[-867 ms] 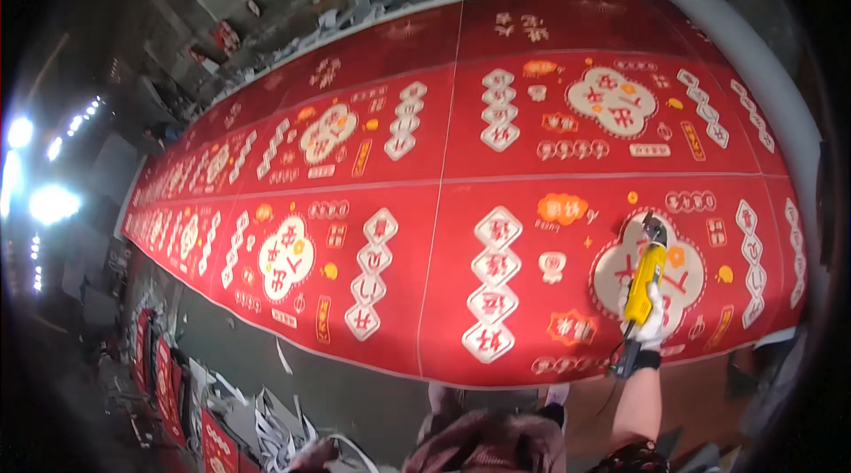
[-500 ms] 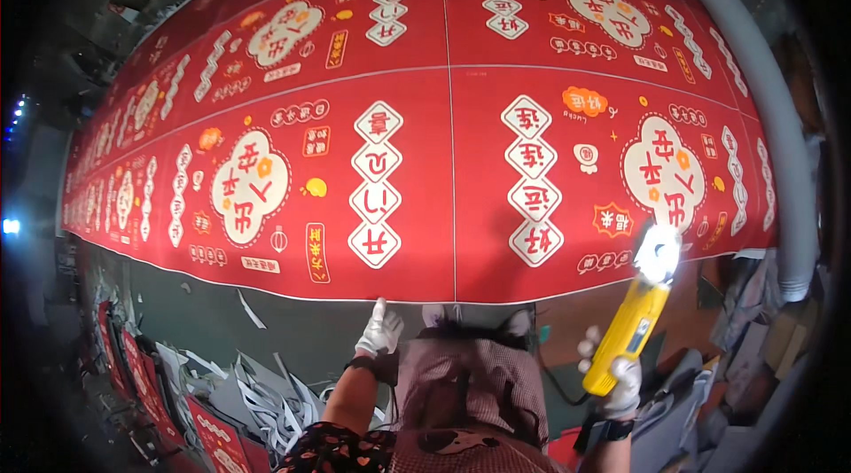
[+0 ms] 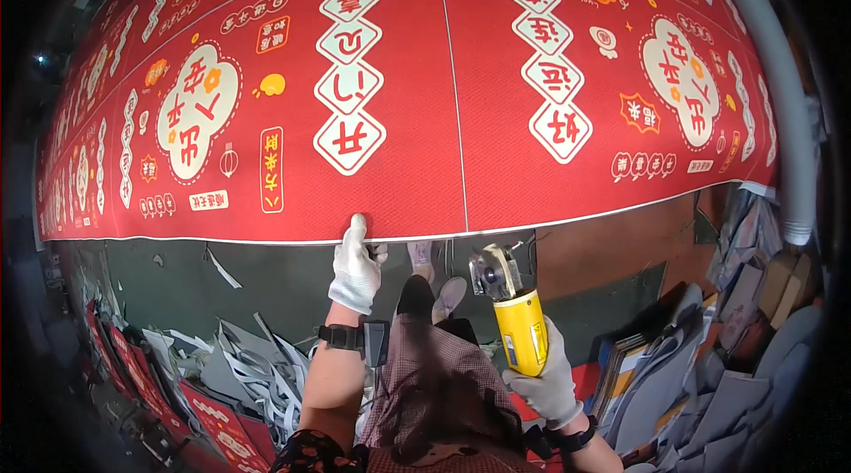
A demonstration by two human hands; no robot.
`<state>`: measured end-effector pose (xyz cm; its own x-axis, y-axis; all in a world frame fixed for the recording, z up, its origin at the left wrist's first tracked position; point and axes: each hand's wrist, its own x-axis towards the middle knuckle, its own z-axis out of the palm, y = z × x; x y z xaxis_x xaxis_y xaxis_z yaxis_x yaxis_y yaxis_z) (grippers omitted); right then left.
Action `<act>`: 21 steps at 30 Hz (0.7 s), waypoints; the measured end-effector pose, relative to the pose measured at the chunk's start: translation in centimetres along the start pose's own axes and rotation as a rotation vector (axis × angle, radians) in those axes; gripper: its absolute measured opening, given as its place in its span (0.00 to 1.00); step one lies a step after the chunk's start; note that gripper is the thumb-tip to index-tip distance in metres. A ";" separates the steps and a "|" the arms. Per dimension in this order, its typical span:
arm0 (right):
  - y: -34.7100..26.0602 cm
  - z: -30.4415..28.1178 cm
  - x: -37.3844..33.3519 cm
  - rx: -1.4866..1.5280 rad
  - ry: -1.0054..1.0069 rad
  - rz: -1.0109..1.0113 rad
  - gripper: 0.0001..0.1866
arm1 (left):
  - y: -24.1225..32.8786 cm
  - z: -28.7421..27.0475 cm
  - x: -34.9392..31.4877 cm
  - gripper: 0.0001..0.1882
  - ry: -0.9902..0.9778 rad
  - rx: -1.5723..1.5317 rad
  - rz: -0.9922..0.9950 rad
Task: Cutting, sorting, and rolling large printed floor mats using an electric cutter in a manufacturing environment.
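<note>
A wide red sheet (image 3: 408, 180) with printed white and yellow lettering and thin white dividing lines spreads before me. My left hand (image 3: 357, 271), in a white glove, pinches its near edge, thumb on top and fingers curled underneath. My right hand (image 3: 550, 384), also gloved, is wrapped round the yellow body of an electric rotary cutter (image 3: 525, 331). The cutter's metal head points away from me, just short of the sheet's near edge and slightly right of a white line. From this view I cannot tell whether the blade touches the sheet.
A grey tube (image 3: 780, 92) curves along the sheet's right side. Pale scrap strips (image 3: 257, 367) lie in a heap at lower left, beside red printed pieces (image 3: 222, 420). Grey and brown flat pieces (image 3: 709, 411) are stacked at lower right.
The cutter has come down and left, from over the sheet's right part to near its front edge by the middle line. My left hand has taken hold of the edge. My view has moved closer.
</note>
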<state>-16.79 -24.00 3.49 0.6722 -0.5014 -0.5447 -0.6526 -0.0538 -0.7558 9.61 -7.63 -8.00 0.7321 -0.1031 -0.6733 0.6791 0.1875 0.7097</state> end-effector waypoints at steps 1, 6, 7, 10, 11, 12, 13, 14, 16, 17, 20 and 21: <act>0.3 0.5 0.0 -0.020 0.005 0.007 0.48 | -0.1 0.1 0.0 0.22 -0.003 0.000 -0.006; 0.6 2.5 0.7 -0.064 0.061 0.022 0.47 | 0.2 0.0 -0.4 0.16 -0.016 0.008 -0.033; 0.3 2.7 0.9 -0.108 0.080 0.022 0.47 | 0.3 0.0 -0.5 0.14 -0.083 -0.032 -0.051; -0.1 3.5 1.7 -0.070 0.097 0.034 0.47 | 0.0 -0.2 -0.3 0.15 -0.052 -0.020 -0.032; -0.5 3.6 2.1 -0.093 0.105 0.003 0.47 | 0.0 -0.5 -0.2 0.17 -0.059 -0.013 0.003; -0.6 3.8 2.3 -0.094 0.108 0.012 0.47 | 0.1 -1.0 -0.1 0.17 -0.121 -0.021 -0.016; -0.7 3.9 2.5 -0.098 0.122 0.010 0.46 | -0.1 -1.1 0.0 0.17 -0.123 -0.017 -0.025; -0.7 4.1 2.7 -0.102 0.135 0.009 0.46 | -0.1 -1.1 0.1 0.17 -0.117 -0.023 -0.025; -0.7 4.4 3.0 -0.067 0.140 0.028 0.46 | 0.1 -1.0 0.1 0.16 -0.113 -0.026 -0.032; -0.6 4.6 3.1 -0.032 0.143 0.038 0.46 | 0.3 -0.9 0.0 0.17 -0.116 -0.047 -0.050; -0.8 5.2 3.6 -0.021 0.177 0.008 0.46 | -0.3 -2.3 0.6 0.18 -0.145 0.057 0.009; -1.0 5.5 3.9 -0.022 0.180 0.013 0.46 | -0.1 -2.3 0.8 0.18 -0.169 0.181 0.090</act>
<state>-11.64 -21.13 0.13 0.5911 -0.6489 -0.4791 -0.6700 -0.0642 -0.7396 9.98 -5.52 -9.08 0.7779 -0.2589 -0.5725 0.5983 0.0268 0.8008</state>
